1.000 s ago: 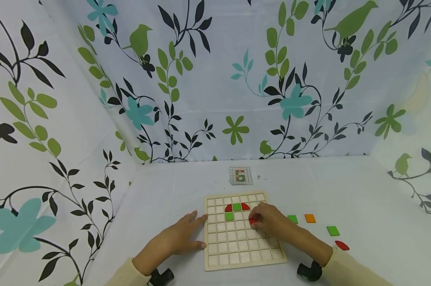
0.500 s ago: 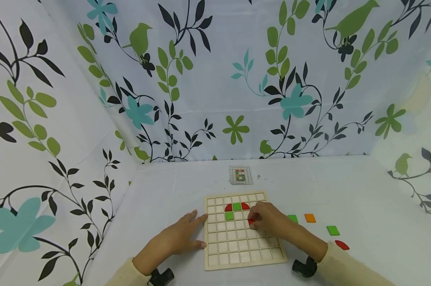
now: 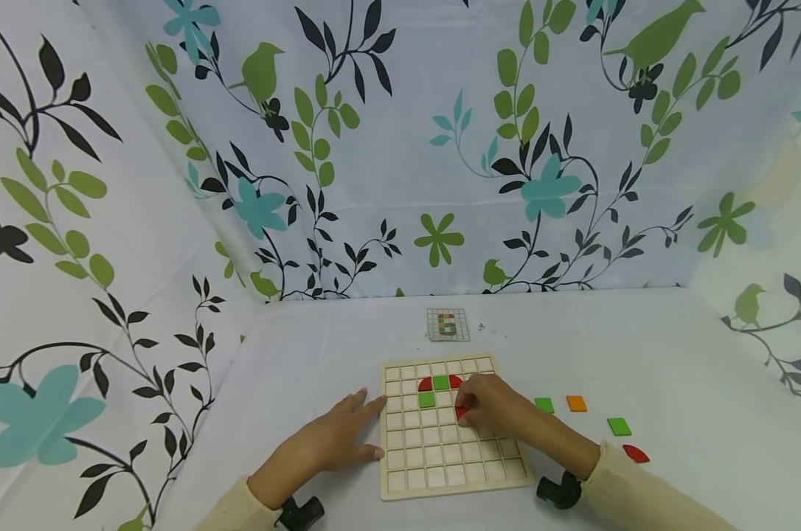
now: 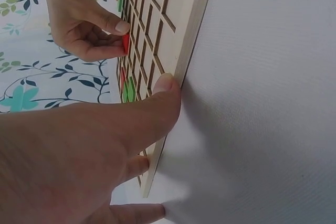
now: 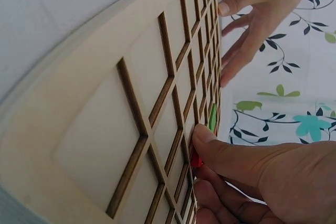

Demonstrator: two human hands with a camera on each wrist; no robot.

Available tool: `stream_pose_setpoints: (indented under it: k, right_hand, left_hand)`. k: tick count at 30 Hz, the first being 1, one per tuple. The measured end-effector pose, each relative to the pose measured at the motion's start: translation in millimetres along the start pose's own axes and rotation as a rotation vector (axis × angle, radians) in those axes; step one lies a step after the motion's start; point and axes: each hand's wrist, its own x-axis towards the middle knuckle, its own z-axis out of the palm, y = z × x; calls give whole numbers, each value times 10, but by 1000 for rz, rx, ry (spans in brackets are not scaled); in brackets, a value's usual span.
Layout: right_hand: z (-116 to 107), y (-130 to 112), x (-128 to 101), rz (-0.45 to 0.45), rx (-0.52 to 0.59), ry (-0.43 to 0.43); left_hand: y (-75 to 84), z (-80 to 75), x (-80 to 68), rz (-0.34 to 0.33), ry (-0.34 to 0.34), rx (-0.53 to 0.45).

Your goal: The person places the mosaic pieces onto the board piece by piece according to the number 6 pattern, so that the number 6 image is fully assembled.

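Seemingly the work is near halfway: four pieces lie in the far part of the grid board (image 3: pixel 434 457), namely a first red piece (image 3: pixel 425 384), a first green square (image 3: pixel 439 382), a second red piece (image 3: pixel 455 380) and a second green square (image 3: pixel 427 399). At the board's surface, the right hand (image 3: pixel 496 404) has its grip pinching a third red piece (image 3: pixel 461 413); whether it is seated, I cannot tell. The left hand (image 3: pixel 337 435), grip relaxed and holding nothing, touches the board's left edge. Right of the board, a third green square (image 3: pixel 544 405), an orange square (image 3: pixel 576 403), a fourth green square (image 3: pixel 619 426) and a fourth red piece (image 3: pixel 636 453) are probably left to place.
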Motion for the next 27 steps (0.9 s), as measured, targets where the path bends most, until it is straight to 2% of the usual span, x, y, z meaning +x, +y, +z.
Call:
stream_pose_setpoints:
  k: [11, 21, 27]
  right_hand:
    - [27, -20, 4, 12, 22, -3]
    - [36, 5, -34, -69, 27, 25]
    - [-66, 60, -110, -52, 82, 44]
  left_hand:
    - [-34, 8, 21, 3, 5, 20]
    - [-11, -1, 2, -8, 1, -5]
    - [-8, 0, 1, -5, -3, 4]
